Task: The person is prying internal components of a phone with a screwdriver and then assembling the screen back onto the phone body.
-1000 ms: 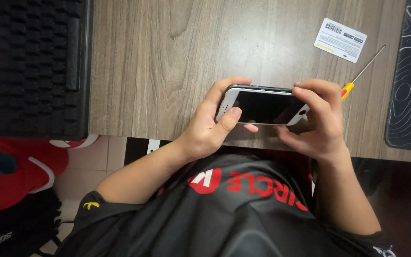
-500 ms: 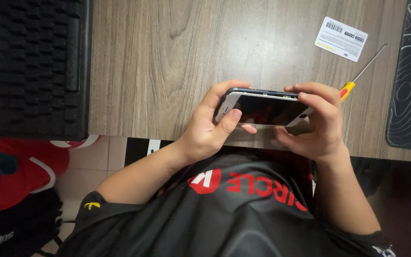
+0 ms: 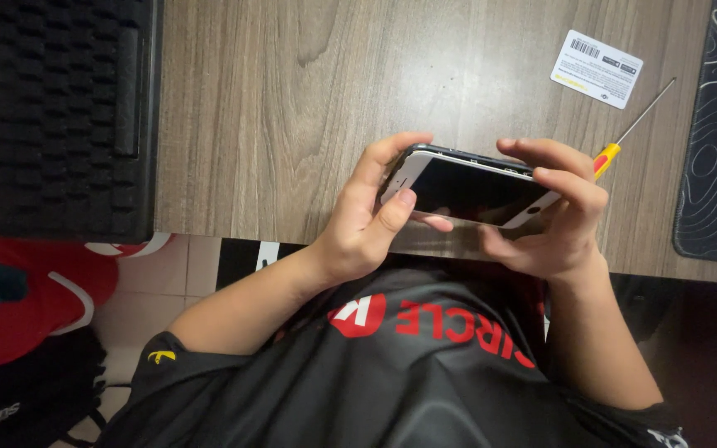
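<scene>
Both hands, left hand (image 3: 358,236) and right hand (image 3: 553,228), keep their fingers curled shut around the white smartphone (image 3: 470,189) above the wooden desk (image 3: 292,108) edge, now tilted steeper than before, its screen apparently lifting from the dark frame.

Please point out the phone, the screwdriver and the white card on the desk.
phone (image 3: 475,192), head view, middle of dark screen.
screwdriver (image 3: 607,155), head view, yellow handle.
white card (image 3: 597,69), head view, card's centre.

The scene is viewed from one head camera, aimed steeply down, close over the tabletop (image 3: 292,108) edge.
</scene>
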